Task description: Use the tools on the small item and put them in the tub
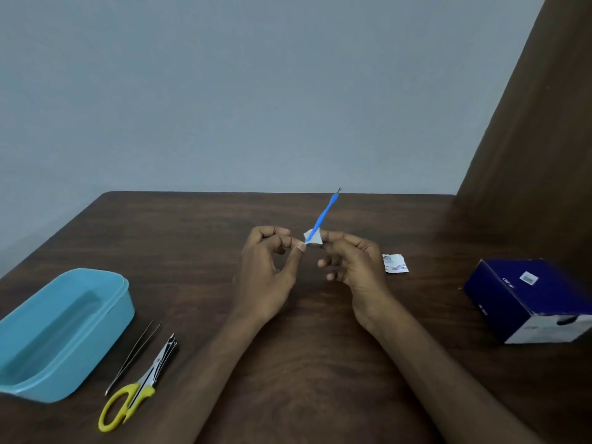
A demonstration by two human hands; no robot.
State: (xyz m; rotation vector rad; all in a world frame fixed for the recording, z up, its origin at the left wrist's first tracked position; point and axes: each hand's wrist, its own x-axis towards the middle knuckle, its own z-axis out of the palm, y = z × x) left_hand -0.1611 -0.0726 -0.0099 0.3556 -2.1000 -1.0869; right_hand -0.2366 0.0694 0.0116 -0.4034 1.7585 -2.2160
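Both hands meet above the desk (288, 363). The left hand (267, 267) pinches the lower tip of a slim blue cuticle tool (322, 216); the right hand (352, 267) pinches a small white wipe (315, 237) wrapped round it, both grips narrow. The tool looks light, stiff, probably slick; hold it low on the shaft. Its long axis slants up and away rightward, forked tip farthest.

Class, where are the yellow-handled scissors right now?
The yellow-handled scissors lie at the head view's lower left on the table, between the tweezers and the person's left forearm.
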